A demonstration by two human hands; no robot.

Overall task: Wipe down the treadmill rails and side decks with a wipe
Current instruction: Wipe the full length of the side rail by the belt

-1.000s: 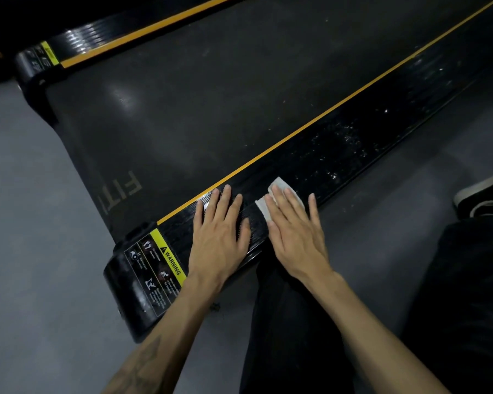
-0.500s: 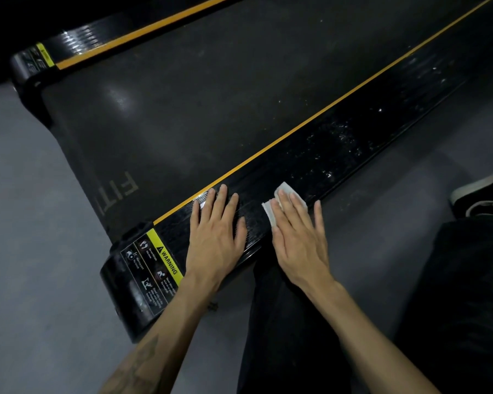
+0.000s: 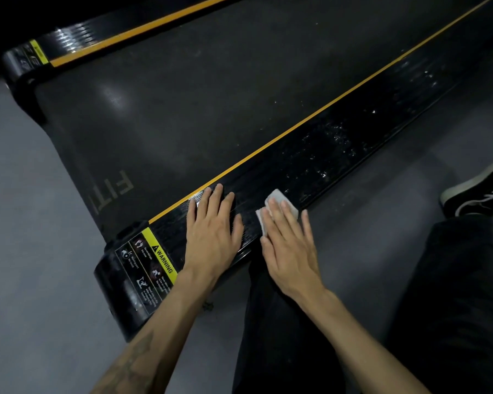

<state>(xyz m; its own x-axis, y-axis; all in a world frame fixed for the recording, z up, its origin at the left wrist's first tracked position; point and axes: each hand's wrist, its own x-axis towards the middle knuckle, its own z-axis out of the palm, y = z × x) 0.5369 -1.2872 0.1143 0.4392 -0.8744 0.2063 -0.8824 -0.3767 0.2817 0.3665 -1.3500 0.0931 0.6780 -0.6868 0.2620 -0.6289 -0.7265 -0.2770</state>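
Observation:
The near black side deck [image 3: 353, 132] of the treadmill runs diagonally from lower left to upper right, edged by a yellow stripe and speckled with white spots further up. My right hand [image 3: 289, 245] lies flat with straight fingers on a small white wipe [image 3: 279, 199], pressing it onto the deck's outer edge. Beside it, my left hand [image 3: 214, 234] rests flat and spread on the deck near the warning label [image 3: 151, 268]. The far side deck [image 3: 77, 38] lies at the upper left.
The dark belt [image 3: 197, 109] fills the middle, with the rear end cap [image 3: 117, 297] at the lower left. Grey floor [image 3: 26, 223] surrounds the treadmill. My black-trousered legs [image 3: 453, 308] and a black shoe [image 3: 481, 191] are at the right.
My right hand has slid the wipe a little further up the deck and toward its outer edge. The left hand has stayed in place.

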